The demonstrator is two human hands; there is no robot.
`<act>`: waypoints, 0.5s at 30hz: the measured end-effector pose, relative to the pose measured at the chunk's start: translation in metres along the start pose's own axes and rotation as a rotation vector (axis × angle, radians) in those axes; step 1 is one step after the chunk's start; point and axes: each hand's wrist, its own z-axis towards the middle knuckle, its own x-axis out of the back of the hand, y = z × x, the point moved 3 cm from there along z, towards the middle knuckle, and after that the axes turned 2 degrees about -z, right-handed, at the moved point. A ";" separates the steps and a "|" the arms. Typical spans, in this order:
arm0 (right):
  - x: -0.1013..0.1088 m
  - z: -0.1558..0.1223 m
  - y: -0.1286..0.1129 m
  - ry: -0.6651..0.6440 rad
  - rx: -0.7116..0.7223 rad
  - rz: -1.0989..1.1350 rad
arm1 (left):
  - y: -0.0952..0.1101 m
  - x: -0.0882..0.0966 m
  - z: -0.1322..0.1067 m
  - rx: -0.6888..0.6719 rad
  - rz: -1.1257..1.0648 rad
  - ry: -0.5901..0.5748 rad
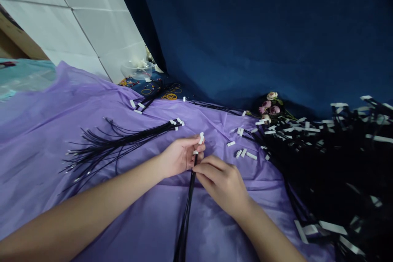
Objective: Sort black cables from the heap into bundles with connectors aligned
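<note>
Between the thumb and fingertips of my left hand [181, 155] is a small white connector [201, 138]. My right hand [224, 182] pinches a bundle of thin black wires [188, 213] close to its upper end, where a white tip [195, 152] shows just below the connector. The wires hang down toward me. My two hands almost touch, and whether the tip meets the connector cannot be made out. To the left, a fanned bundle of black wires [123, 141] with white connectors at one end lies on the purple cloth [141, 213].
Several loose white connectors [244, 153] lie right of my hands. A large heap of black wires with white ends [325, 172] covers the right side. Artificial flowers [270, 108], a clear bowl [139, 69] and yellow rubber bands [170, 96] sit before a dark blue curtain [245, 28].
</note>
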 end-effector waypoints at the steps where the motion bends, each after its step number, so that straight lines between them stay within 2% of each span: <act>1: 0.000 0.000 0.000 -0.009 -0.004 -0.002 | 0.000 0.000 0.000 -0.004 -0.003 -0.007; 6: 0.002 0.001 -0.002 -0.030 0.002 -0.003 | -0.002 0.001 0.000 -0.004 -0.027 -0.033; 11: 0.002 0.001 -0.002 -0.040 0.006 -0.007 | -0.003 0.002 0.000 -0.019 -0.037 0.020; 15: 0.001 0.000 -0.002 -0.029 0.010 -0.020 | -0.003 0.002 0.000 -0.017 -0.030 0.008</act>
